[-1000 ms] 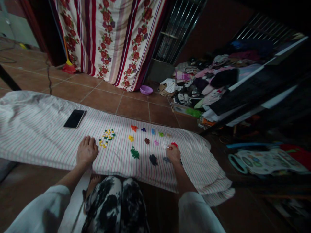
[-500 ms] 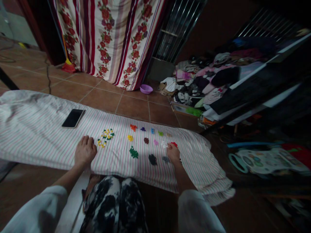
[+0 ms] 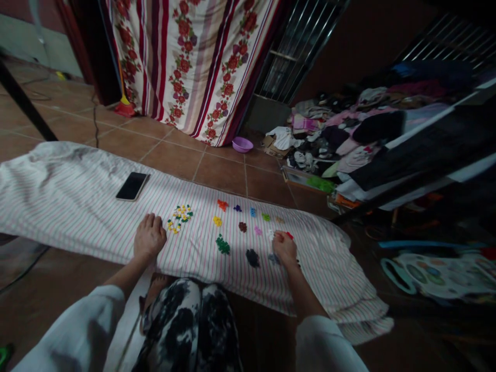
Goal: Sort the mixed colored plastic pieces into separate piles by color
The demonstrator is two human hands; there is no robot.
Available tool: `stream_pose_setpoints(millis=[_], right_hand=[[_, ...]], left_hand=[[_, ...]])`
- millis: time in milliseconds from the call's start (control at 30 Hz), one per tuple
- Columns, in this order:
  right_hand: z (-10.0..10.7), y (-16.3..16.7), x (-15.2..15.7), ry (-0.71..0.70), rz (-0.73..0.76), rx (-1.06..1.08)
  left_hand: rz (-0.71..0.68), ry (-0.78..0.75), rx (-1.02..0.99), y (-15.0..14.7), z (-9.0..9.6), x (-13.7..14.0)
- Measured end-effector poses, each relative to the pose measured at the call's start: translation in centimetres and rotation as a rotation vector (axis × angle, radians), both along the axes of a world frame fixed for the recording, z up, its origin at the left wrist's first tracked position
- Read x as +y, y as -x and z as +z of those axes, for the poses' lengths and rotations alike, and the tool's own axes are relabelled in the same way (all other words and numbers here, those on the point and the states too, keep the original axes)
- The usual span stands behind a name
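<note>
My right hand (image 3: 285,249) is over the right part of the striped cloth, its thumb and fingers pinched together. The fingertips are at a small pile of white pieces (image 3: 270,234); anything between them is too small to make out. Red pieces (image 3: 289,235) show just behind the hand, and grey pieces (image 3: 273,258) lie beside it, partly covered. My left hand (image 3: 150,236) rests palm down on the cloth, fingers lying on it. Just right of it, yellow, white and green pieces form a looped figure (image 3: 180,219).
On the striped cloth (image 3: 77,206) sit a phone (image 3: 132,186) and small piles: orange (image 3: 222,205), yellow (image 3: 217,221), green (image 3: 222,245), brown (image 3: 242,227), black (image 3: 252,258), pink (image 3: 258,231). A purple basin (image 3: 242,145) and heaped clothes (image 3: 333,129) are beyond.
The whole view has shifted, so everything appears farther right. My right hand stays pinched by the white and red pieces. My left hand keeps its place on the cloth.
</note>
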State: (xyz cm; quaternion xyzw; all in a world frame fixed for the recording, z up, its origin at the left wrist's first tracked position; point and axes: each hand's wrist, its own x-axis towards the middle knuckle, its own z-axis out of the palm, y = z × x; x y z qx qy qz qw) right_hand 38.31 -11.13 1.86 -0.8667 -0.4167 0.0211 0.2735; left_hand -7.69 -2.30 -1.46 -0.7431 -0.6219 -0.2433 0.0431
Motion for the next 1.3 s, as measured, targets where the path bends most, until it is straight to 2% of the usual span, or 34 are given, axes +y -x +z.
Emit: stream_pose_setpoints(millis=[100,233,367,467,600,867,1300], right_hand=[[0.8,2.5,1.6,-0.058,0.070,0.054],[1.6,8.0,4.0,-0.126,0.312,0.159],[1.2,14.8,6.2,-0.149,0.592,0.221],[0.6,19.4,7.9,-0.110,0.768,0.216],[-0.1,23.4,10.0,-0.033,0.842,0.173],[-0.5,26.0,12.6,0.078,0.869,0.066],[-1.1,26.0,13.3,0.168,0.811,-0.019]], left_hand=[[0.009,0.014,-0.015,-0.1,0.1,0.0],[0.011,0.005,-0.058,-0.1,-0.1,0.1],[0.012,-0.012,-0.063,-0.1,-0.4,0.2],[0.020,-0.014,-0.078,-0.1,-0.5,0.2],[0.023,-0.004,-0.094,-0.2,-0.5,0.2],[0.028,0.025,-0.107,-0.3,-0.3,0.2],[0.036,0.017,-0.082,-0.4,-0.1,0.1]])
